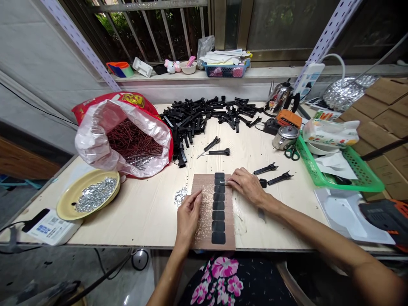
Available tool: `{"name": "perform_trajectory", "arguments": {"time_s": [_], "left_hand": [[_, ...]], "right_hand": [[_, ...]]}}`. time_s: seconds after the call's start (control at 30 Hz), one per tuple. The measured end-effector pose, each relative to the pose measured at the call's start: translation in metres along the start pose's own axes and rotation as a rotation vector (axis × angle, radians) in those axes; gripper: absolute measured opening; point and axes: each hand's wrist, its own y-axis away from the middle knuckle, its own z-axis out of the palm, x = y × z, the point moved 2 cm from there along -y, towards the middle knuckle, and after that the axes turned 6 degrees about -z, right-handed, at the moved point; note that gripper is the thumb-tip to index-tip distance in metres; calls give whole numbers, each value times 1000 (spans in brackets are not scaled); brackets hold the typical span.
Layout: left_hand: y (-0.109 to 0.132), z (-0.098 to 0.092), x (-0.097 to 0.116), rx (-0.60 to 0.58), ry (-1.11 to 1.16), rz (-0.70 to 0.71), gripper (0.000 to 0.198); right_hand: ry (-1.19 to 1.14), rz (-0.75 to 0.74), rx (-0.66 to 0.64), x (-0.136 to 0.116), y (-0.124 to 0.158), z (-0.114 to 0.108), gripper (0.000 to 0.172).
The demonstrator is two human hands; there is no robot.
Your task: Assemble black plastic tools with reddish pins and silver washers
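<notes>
A brown board (204, 187) lies at the table's near edge, with a column of several black pads (218, 208) down its middle. My left hand (188, 216) rests on the board's left side, fingers curled, fingertips beside the pads. My right hand (247, 185) sits at the board's right edge and pinches a thin metal pin (223, 182) that points at an upper pad. Two black plastic parts (270, 174) lie just right of my right hand. A small heap of tiny silver bits (180, 196) lies left of the board.
A red bag (127, 136) with thin metal rods stands at the left, a yellow plate (87, 195) of silver bits in front of it. A heap of black parts (204, 114) fills the back. A green basket (360, 178), kettle (282, 95), tin (286, 137) and scissors (291, 153) stand right.
</notes>
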Motion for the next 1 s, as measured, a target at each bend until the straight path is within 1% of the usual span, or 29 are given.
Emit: {"name": "perform_trajectory", "arguments": {"time_s": [0.07,0.1,0.2,0.23,0.27,0.37,0.4,0.43,0.5,0.6,0.63,0.67,0.7,0.8,0.9,1.0], "left_hand": [[0,-1,-2,44,-116,92,33],[0,-1,-3,50,-160,124,31],[0,1,-7,74,-209,164,31],[0,1,-8,81,-216,168,31],[-1,1,-9,88,-222,169,31],[-1,1,-10,97,-236,170,33],[-1,1,-10,99,-237,171,33],[-1,1,-10,98,-236,171,33],[-1,1,-10,101,-237,173,33],[-1,2,-9,120,-235,175,32],[-2,2,-9,126,-230,175,32],[-2,2,-10,130,-223,176,32],[-2,2,-10,132,-217,176,32],[-3,3,-11,131,-220,180,32],[-3,4,-12,123,-229,181,32],[-2,3,-12,118,-230,173,31]], "right_hand": [[9,-56,-7,0,1,6,22],[-7,-114,-18,-4,5,10,24],[-86,-311,-59,-19,20,20,35],[-99,-333,-61,-22,23,20,37],[-99,-321,-52,-23,25,20,37],[-61,-200,11,-22,22,12,28],[-62,-210,21,-23,22,9,27],[-91,-296,-13,-26,21,8,26],[-165,-602,-111,-34,22,8,27],[-128,-374,-36,-26,15,10,31],[-98,-320,-38,-23,14,12,33],[-60,-252,-13,-21,14,14,33],[-53,-309,-43,-22,16,16,30],[-50,-373,-68,-30,26,21,23],[-78,-331,-70,-38,31,22,25],[-125,-302,-85,-40,28,19,27]]}}
